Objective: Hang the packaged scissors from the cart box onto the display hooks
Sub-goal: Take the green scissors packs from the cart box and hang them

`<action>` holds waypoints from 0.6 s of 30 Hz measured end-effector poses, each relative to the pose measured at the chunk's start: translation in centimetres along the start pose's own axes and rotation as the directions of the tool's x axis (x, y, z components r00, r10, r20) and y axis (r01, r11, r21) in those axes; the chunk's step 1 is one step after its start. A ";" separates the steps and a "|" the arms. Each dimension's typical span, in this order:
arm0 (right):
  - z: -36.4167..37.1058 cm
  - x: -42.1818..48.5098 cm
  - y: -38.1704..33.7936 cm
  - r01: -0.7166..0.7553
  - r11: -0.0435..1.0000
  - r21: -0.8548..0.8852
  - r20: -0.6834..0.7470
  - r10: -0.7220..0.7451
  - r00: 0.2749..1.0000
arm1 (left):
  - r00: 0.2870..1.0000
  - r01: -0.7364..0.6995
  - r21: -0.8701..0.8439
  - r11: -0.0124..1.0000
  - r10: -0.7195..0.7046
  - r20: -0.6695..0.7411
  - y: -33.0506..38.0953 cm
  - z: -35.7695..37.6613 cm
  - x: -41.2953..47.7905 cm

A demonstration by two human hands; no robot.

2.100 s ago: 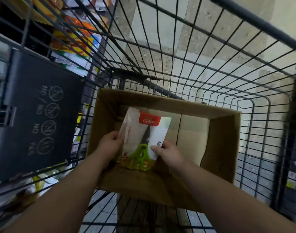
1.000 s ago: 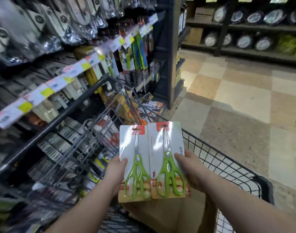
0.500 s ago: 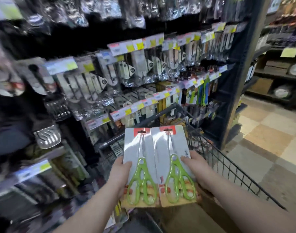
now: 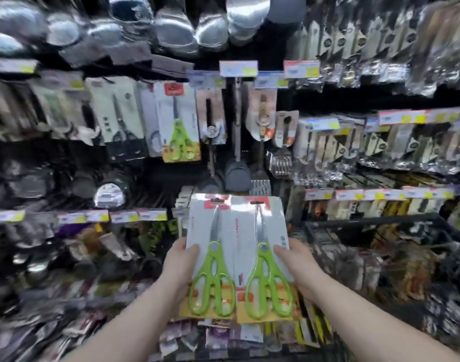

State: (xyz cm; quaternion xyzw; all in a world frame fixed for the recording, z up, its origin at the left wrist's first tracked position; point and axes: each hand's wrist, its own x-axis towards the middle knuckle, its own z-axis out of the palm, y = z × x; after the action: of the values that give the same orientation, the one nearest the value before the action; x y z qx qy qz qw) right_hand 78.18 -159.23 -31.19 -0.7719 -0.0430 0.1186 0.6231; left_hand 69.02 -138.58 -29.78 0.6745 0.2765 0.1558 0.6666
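Since half a second ago the view has swung round to face the display squarely, and both packs have come up with it, side by side. Nearest, the left hand (image 4: 180, 265) grips the left pack (image 4: 210, 254), thumb over the card's front edge and fingers hidden behind; the right hand (image 4: 295, 262) holds the right pack (image 4: 263, 257) the same way. Each grip is closed on its own card, level with the scissors' pivot, and the cards meet along their inner edges between the grips. Above the grips the red headers point up at the shelving, a hang hole (image 4: 216, 200) in each. Right of the right grip and beyond it stands the black wire cart (image 4: 380, 223); its box is out of view. Farther off, above the left grip and a little to its left, a hanging pack (image 4: 180, 124) with the same green handles shows on the display below a row of price tags (image 4: 238, 68). That looks like the target spot, though the hook is too blurred to make out. The step in hand seems to be carrying stock to the hook. Next, one card must rise, its hole line up with the hook's tip, then slide on, probably one pack at a time.
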 end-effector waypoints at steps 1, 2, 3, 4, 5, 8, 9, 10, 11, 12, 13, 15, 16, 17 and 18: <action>2.3 -0.3 -0.7 0.012 1.000 -0.005 0.042 -0.011 0.999 | 0.999 -0.002 -0.002 1.000 0.002 -0.038 0.5 -2.3 -0.6; 4.5 -0.6 -1.3 0.021 1.000 -0.004 0.075 -0.021 0.997 | 0.998 -0.017 -0.011 1.000 0.016 -0.060 0.7 -4.5 -0.8; 6.5 -0.8 -2.0 0.037 0.999 0.002 0.098 -0.036 0.995 | 0.995 -0.030 -0.019 0.999 0.028 -0.092 1.0 -6.7 -1.1; 8.4 -1.3 -2.9 0.054 0.998 -0.010 0.116 -0.052 0.992 | 0.992 -0.044 -0.023 0.999 0.041 -0.119 1.2 -8.6 -1.4; 10.1 -1.7 -3.7 0.081 0.996 -0.023 0.132 -0.077 0.988 | 0.988 -0.054 -0.020 0.998 0.051 -0.147 1.5 -10.4 -1.6; 14.2 -2.6 -5.9 0.148 0.989 -0.016 0.173 -0.143 0.974 | 0.970 -0.084 -0.043 0.996 0.072 -0.233 2.4 -14.4 -2.1; 15.2 -2.6 -6.5 0.163 0.987 -0.015 0.183 -0.158 0.970 | 0.965 -0.091 -0.050 0.995 0.076 -0.253 2.7 -15.5 -2.1; 16.1 -2.9 -7.2 0.177 0.984 -0.013 0.191 -0.171 0.967 | 0.963 -0.099 -0.051 0.994 0.083 -0.257 3.0 -16.3 -2.1; 16.9 -3.0 -7.8 0.191 0.982 -0.012 0.199 -0.185 0.962 | 0.960 -0.116 -0.050 0.992 0.099 -0.263 3.4 -17.0 -2.1; 17.5 -2.9 -8.4 0.199 0.980 -0.010 0.201 -0.193 0.960 | 0.954 -0.140 -0.056 0.989 0.119 -0.274 3.5 -17.7 -1.7; 18.0 -2.6 -8.9 0.213 0.977 -0.017 0.206 -0.205 0.957 | 0.948 -0.153 -0.060 0.986 0.130 -0.290 4.0 -18.1 -1.6; 18.7 -2.2 -9.9 0.237 0.971 -0.017 0.207 -0.229 0.951 | 0.940 -0.163 -0.058 0.985 0.137 -0.314 4.5 -18.8 -0.6; 18.9 -1.9 -10.5 0.244 0.970 -0.005 0.209 -0.238 0.949 | 0.936 -0.169 -0.051 0.984 0.144 -0.321 4.8 -18.9 -0.2; 19.0 -1.5 -11.1 0.255 0.967 -0.010 0.213 -0.248 0.945 | 0.932 -0.173 -0.054 0.983 0.146 -0.331 5.2 -19.0 0.1; 19.2 -1.0 -11.7 0.267 0.964 -0.012 0.201 -0.259 0.945 | 0.927 -0.185 -0.055 0.981 0.156 -0.342 5.3 -19.2 0.9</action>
State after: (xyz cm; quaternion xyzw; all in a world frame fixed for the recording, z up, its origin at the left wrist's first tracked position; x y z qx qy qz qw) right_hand 73.66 -138.56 -23.41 -0.7556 -0.2096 0.1096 0.6109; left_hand 59.49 -122.19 -23.49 0.6301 0.3193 0.3377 0.6221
